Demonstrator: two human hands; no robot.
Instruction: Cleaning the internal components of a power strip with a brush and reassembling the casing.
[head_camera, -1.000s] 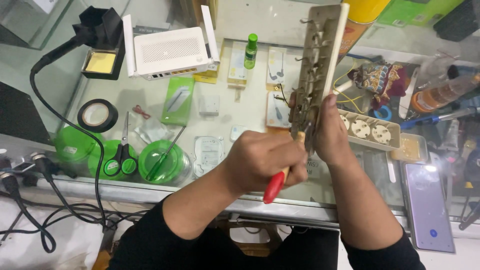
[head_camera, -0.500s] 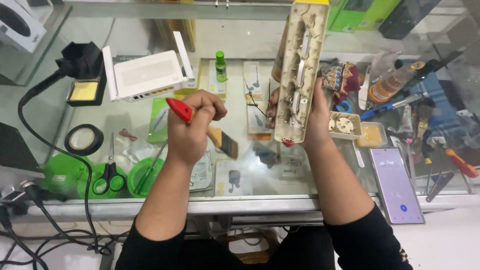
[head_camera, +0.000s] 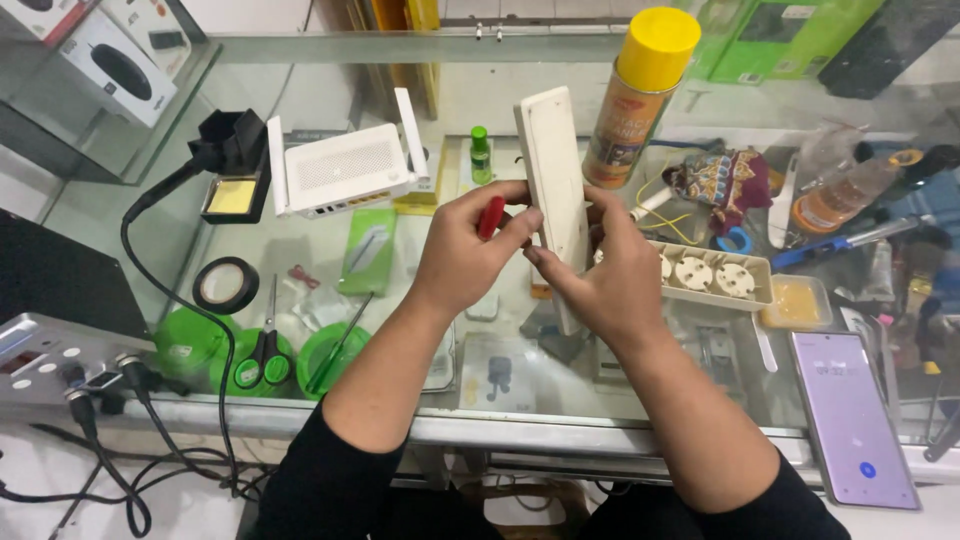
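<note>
Both hands hold a long cream power-strip housing (head_camera: 552, 190) upright above the glass counter, its plain back facing me. My left hand (head_camera: 466, 250) also grips a red-handled screwdriver (head_camera: 491, 216), its fingers pressing the housing's left edge. My right hand (head_camera: 612, 272) wraps the housing's lower right side. A matching cover piece with round sockets (head_camera: 712, 274) lies on the counter just right of my right hand.
A white router (head_camera: 343, 170), a soldering-iron stand (head_camera: 232, 170), a black tape roll (head_camera: 226, 285), green lids with scissors (head_camera: 262, 355), a yellow-capped spray can (head_camera: 636, 95), a small green bottle (head_camera: 481, 153) and a phone (head_camera: 850, 415) sit on the glass counter (head_camera: 300, 250). Cables hang at the front left.
The housing has been turned so its plain back faces me instead of its open wired inside. My left hand with the screwdriver has come back onto it.
</note>
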